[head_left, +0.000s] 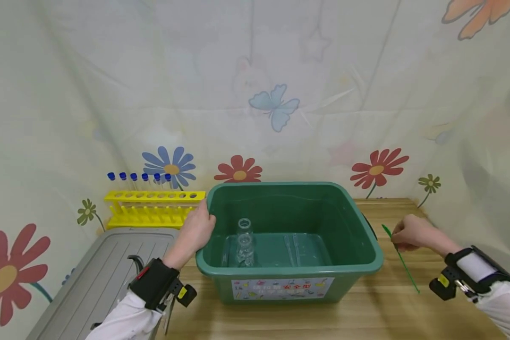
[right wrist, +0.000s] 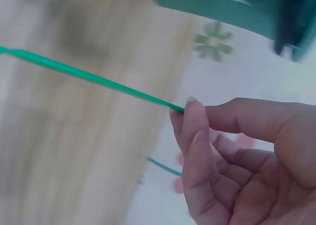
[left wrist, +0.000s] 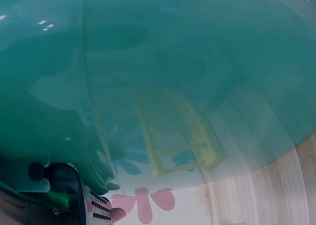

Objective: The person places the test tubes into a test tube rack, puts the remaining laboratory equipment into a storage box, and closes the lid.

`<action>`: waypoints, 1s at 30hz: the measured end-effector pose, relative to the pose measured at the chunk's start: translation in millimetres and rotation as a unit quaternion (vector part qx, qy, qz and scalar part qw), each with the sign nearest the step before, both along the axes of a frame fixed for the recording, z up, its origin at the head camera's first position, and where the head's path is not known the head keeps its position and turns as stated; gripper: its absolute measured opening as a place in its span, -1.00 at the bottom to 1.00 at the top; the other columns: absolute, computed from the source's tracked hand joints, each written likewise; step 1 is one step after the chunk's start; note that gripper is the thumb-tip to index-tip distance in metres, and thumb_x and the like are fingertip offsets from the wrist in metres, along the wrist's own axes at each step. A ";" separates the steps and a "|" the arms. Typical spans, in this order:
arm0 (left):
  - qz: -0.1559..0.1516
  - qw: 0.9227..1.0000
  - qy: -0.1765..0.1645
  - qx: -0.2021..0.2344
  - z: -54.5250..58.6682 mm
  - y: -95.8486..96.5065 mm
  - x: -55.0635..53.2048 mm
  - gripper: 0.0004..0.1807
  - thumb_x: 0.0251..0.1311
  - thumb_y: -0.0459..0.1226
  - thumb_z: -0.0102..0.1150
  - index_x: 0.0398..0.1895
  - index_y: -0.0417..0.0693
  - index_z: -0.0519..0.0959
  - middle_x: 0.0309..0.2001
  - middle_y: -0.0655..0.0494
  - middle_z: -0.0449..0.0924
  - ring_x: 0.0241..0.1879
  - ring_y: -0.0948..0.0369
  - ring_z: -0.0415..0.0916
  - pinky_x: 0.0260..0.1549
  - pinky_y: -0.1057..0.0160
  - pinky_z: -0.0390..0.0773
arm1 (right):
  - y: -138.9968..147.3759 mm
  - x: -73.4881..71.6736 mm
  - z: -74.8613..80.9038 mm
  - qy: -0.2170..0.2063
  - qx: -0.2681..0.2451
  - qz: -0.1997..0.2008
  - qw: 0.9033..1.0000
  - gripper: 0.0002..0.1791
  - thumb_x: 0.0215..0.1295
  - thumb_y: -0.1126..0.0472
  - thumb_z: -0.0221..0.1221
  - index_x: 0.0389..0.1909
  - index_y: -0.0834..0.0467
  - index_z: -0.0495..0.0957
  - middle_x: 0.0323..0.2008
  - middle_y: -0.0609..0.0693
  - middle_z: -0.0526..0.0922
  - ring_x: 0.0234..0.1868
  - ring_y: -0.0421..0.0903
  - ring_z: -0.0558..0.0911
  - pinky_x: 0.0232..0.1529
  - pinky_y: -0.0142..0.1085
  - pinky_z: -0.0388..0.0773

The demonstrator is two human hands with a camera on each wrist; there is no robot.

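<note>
A green plastic tub (head_left: 289, 271) with a printed label on its front stands on the wooden table. My left hand (head_left: 197, 224) grips its left rim. In the left wrist view the tub's side wall (left wrist: 173, 52) fills most of the picture, with a black handle at the lower left. To the right of the tub, my right hand (head_left: 414, 232) pinches a thin green stick (head_left: 408, 272). That stick slants down toward the table and widens at its far end in the right wrist view. Inside the tub lie clear glass vessels (head_left: 244, 238) and two slender clear rods or tubes (head_left: 292, 250).
Behind my left hand stands a yellow test-tube rack (head_left: 153, 196) holding several tubes with blue caps. A grey ribbed case (head_left: 123, 255) with a black handle lies at the left. A flower-printed curtain (head_left: 276, 137) hangs behind the table.
</note>
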State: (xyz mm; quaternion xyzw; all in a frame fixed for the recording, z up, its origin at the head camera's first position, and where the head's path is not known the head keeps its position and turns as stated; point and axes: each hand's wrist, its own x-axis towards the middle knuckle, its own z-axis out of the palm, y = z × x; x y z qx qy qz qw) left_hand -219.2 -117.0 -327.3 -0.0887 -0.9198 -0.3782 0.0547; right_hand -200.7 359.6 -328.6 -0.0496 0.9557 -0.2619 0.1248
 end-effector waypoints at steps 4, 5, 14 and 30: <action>-0.002 1.000 -0.005 0.005 0.5 -0.2 -0.2 -0.56 0.26 -0.40 -0.20 0.20 -0.34 0.14 -0.17 -0.21 0.45 -0.38 0.06 0.55 -0.48 0.16 0.58 | -2.2 -6.4 25.2 0.012 -0.004 -0.005 1.000 -0.83 0.12 0.35 0.07 -0.58 0.33 0.54 -0.70 -0.01 0.50 -0.63 -0.11 0.51 -0.56 -0.28 0.53; -0.004 1.000 -0.004 0.005 0.6 -0.2 -0.2 -0.56 0.26 -0.40 -0.20 0.20 -0.35 0.14 -0.19 -0.20 0.45 -0.39 0.07 0.55 -0.49 0.17 0.58 | -3.1 -7.9 31.0 0.013 -0.008 -0.004 1.000 -0.83 0.13 0.35 0.07 -0.55 0.34 0.55 -0.69 -0.01 0.51 -0.61 -0.10 0.52 -0.54 -0.28 0.53; -0.006 1.000 -0.001 0.004 -1.3 -0.6 -1.4 -0.56 0.26 -0.40 -0.19 0.20 -0.35 0.13 -0.17 -0.22 0.45 -0.37 0.06 0.54 -0.46 0.15 0.58 | -27.9 -16.8 87.1 0.052 -0.030 -0.002 0.998 -0.76 0.22 0.31 0.08 -0.32 0.47 0.51 -0.58 0.02 0.55 -0.50 -0.05 0.56 -0.42 -0.30 0.56; -0.002 1.000 0.002 -0.001 -0.3 0.4 -0.3 -0.56 0.26 -0.40 -0.19 0.20 -0.36 0.13 -0.13 -0.23 0.43 -0.33 0.03 0.54 -0.44 0.13 0.58 | -98.5 -33.2 130.2 0.050 -0.099 0.023 0.994 -0.72 0.25 0.26 0.09 -0.20 0.44 0.49 -0.48 0.11 0.61 -0.46 -0.07 0.60 -0.48 -0.34 0.51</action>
